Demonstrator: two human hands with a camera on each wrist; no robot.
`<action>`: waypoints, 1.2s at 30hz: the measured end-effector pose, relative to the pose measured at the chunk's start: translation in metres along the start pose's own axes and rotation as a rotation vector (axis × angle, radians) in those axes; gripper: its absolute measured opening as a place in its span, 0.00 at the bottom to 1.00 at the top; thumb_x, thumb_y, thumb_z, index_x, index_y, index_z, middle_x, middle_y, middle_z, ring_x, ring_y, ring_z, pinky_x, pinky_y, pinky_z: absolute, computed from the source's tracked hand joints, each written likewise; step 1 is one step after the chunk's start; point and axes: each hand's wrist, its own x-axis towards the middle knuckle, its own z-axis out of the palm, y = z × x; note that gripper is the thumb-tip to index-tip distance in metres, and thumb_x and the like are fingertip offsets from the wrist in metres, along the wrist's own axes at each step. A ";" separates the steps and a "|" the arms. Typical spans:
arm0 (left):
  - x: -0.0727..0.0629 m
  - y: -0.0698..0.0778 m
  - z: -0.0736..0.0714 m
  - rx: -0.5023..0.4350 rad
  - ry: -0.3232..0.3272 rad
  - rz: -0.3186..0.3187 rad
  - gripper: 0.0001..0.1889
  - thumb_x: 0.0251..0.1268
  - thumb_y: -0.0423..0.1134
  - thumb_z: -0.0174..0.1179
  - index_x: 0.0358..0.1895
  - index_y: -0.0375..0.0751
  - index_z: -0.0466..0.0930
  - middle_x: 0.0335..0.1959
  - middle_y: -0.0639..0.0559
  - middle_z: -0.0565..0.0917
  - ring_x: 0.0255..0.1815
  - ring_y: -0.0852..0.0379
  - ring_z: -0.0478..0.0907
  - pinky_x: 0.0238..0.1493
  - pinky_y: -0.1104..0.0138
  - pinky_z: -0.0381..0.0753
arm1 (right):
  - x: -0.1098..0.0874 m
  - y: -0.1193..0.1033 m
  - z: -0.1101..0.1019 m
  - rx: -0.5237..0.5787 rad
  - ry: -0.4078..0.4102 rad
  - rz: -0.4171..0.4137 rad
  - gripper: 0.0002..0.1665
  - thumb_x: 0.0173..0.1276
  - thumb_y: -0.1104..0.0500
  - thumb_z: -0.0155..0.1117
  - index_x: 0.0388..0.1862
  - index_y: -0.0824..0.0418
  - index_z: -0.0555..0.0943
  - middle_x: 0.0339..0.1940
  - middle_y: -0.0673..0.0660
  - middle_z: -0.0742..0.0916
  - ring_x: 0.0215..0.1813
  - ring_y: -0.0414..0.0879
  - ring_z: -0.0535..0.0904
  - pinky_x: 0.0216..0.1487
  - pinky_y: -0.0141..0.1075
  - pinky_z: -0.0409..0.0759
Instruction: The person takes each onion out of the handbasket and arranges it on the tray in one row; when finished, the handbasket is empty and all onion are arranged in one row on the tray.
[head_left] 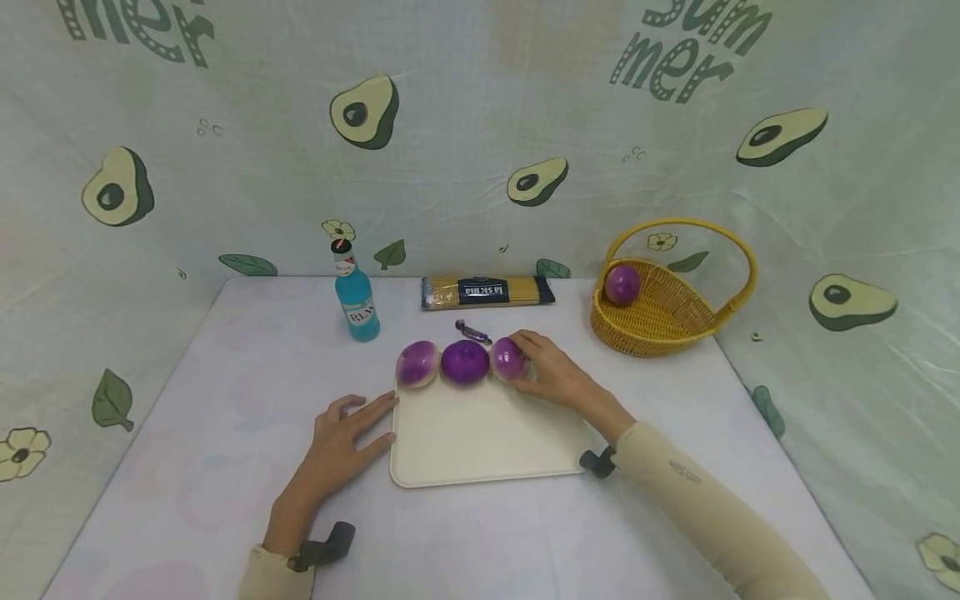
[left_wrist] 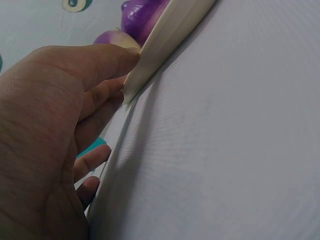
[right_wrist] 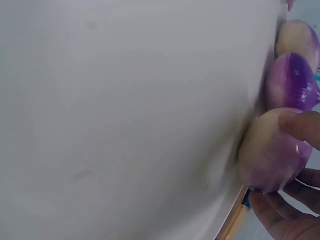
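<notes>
A cream rectangular tray (head_left: 487, 437) lies on the table with three purple-and-white onions in a row along its far edge. My right hand (head_left: 551, 367) grips the rightmost onion (head_left: 507, 360), thumb on its near side and fingers around its far side in the right wrist view. Beside it sit the dark purple middle onion (head_left: 465, 362) and the paler left onion (head_left: 417, 364). At the tray's left edge, my left hand (head_left: 341, 442) has its fingers spread, with thumb and index fingertips right at the rim (left_wrist: 150, 55).
A yellow wicker basket (head_left: 652, 337) holding a purple onion (head_left: 622, 284) stands at the back right. Behind the tray lie a wrapped candy (head_left: 472, 332) and a spaghetti pack (head_left: 487, 292). A blue bottle (head_left: 356, 296) stands at the back left.
</notes>
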 end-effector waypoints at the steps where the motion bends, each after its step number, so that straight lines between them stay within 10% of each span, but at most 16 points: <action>1: 0.000 0.000 0.000 -0.001 0.000 0.001 0.31 0.68 0.60 0.60 0.73 0.62 0.69 0.71 0.62 0.72 0.70 0.45 0.58 0.64 0.41 0.51 | 0.000 -0.001 0.000 0.004 -0.003 0.003 0.46 0.59 0.57 0.78 0.72 0.69 0.67 0.71 0.65 0.72 0.71 0.60 0.67 0.70 0.49 0.67; 17: -0.004 0.003 0.000 -0.011 0.003 -0.005 0.31 0.68 0.59 0.62 0.73 0.61 0.70 0.70 0.59 0.74 0.70 0.44 0.59 0.64 0.40 0.52 | -0.007 -0.001 0.001 0.002 0.024 -0.035 0.48 0.60 0.55 0.78 0.73 0.69 0.66 0.72 0.64 0.71 0.74 0.58 0.64 0.73 0.47 0.62; 36: -0.001 0.000 0.002 -0.017 0.024 0.016 0.30 0.68 0.58 0.62 0.72 0.59 0.71 0.70 0.59 0.74 0.69 0.43 0.59 0.63 0.41 0.51 | -0.020 0.023 -0.025 0.014 0.036 0.102 0.47 0.65 0.47 0.73 0.76 0.62 0.64 0.76 0.63 0.68 0.76 0.58 0.61 0.74 0.52 0.60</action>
